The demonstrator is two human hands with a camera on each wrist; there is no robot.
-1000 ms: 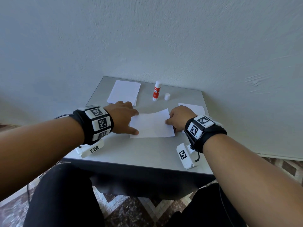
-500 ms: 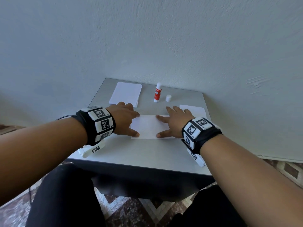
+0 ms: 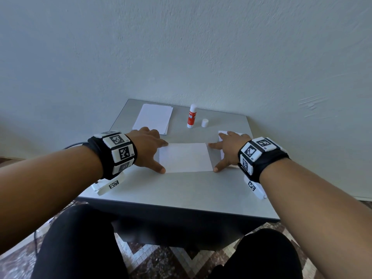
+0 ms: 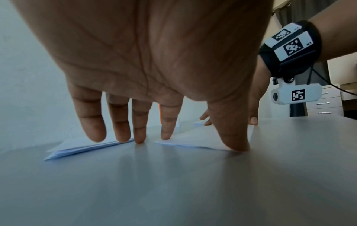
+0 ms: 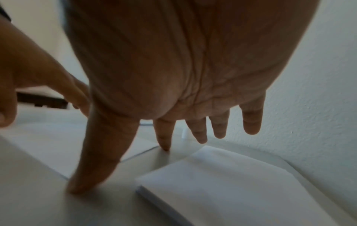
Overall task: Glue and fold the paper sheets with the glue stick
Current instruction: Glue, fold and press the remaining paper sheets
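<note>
**Both hands flat at the folded sheet**

I see the folded sheet (image 3: 185,157) lying flat in the middle of the grey worktop (image 3: 181,190). My left hand (image 3: 148,150) is spread open, its thumb and index tips pressing the left edge of the sheet. My right hand (image 3: 227,151) is also open with straight fingers; its thumb and index tips touch the worktop just at the right edge of the sheet, and it holds nothing.

Behind the left hand lies a stack of paper (image 3: 154,118). Under the right hand lies a second stack (image 5: 222,180), partly hidden in the head view. The glue stick (image 3: 191,116) stands upright near the back edge, uncapped, and its white cap (image 3: 204,123) stands just beside it on the right.

The worktop stands against a pale textured wall (image 3: 181,47). Below is a patterned tile floor (image 3: 161,258). In the left wrist view I see drawers (image 4: 322,100) further back in the room.
</note>
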